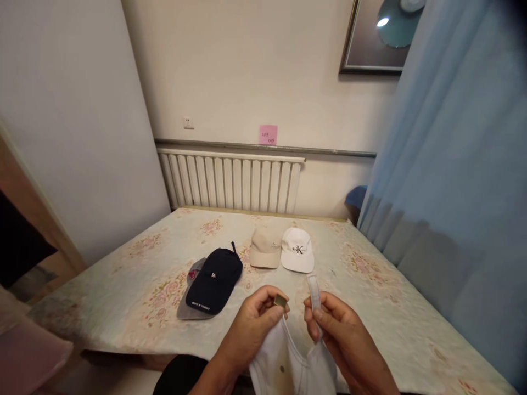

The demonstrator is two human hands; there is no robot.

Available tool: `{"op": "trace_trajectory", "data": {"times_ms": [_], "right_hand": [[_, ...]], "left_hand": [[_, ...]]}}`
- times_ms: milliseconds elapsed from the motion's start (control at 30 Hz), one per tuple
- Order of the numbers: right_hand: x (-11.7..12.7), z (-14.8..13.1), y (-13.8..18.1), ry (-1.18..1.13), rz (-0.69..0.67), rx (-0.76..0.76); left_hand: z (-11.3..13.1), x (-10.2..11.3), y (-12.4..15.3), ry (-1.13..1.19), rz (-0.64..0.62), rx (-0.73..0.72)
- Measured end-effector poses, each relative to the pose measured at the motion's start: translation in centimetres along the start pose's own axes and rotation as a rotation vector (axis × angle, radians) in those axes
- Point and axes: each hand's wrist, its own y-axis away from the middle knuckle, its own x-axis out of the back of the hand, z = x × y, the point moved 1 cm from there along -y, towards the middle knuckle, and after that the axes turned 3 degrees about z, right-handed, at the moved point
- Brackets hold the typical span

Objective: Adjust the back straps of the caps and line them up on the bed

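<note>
A white cap (274, 365) hangs between my two hands at the bottom of the view, its back opening facing up. My left hand (257, 323) pinches the metal buckle (280, 300) at one side of that opening. In my right hand (340, 332) is the loose fabric strap (314, 291) on the other side, its free end pointing up. Strap and buckle are apart. Past my hands, a beige cap (264, 249) and a white cap with black letters (297, 250) sit side by side. A navy cap (216, 280) partly covers a grey cap (185, 308) to the left.
All the caps on the bed lie on a floral cover (140, 274). Behind it are a white radiator (234, 181) and a pipe along the wall. A blue curtain (448, 192) hangs at the right, and a pale panel (78, 120) stands at the left.
</note>
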Motion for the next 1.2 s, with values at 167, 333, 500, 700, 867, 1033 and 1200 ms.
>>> {"op": "trace_trajectory", "data": {"times_ms": [167, 333, 500, 700, 867, 1033, 1200], "right_hand": [[-1.4, 1.2, 0.2, -0.077, -0.026, -0.104], [-2.3, 1.7, 0.4, -0.146, -0.094, -0.17], [-2.8, 1.7, 0.5, -0.168, -0.133, -0.203], [-2.8, 2.1, 0.4, -0.169, -0.133, -0.203], [-2.8, 2.3, 0.4, -0.181, -0.139, -0.205], [-2.7, 2.5, 0.4, -0.19, -0.14, -0.211], [-2.9, 2.4, 0.4, -0.174, -0.126, -0.213]], "left_hand": [[-0.9, -0.2, 0.1, 0.274, -0.006, 0.039], [-2.1, -0.1, 0.0, 0.55, -0.007, 0.101], [-3.3, -0.3, 0.0, 0.67, 0.007, 0.159], [-3.5, -0.5, -0.1, 0.69, 0.006, 0.159], [-3.6, -0.6, -0.1, 0.672, 0.007, 0.163], [-3.7, -0.6, 0.0, 0.667, 0.001, 0.169], [-3.7, -0.7, 0.0, 0.667, 0.004, 0.168]]}}
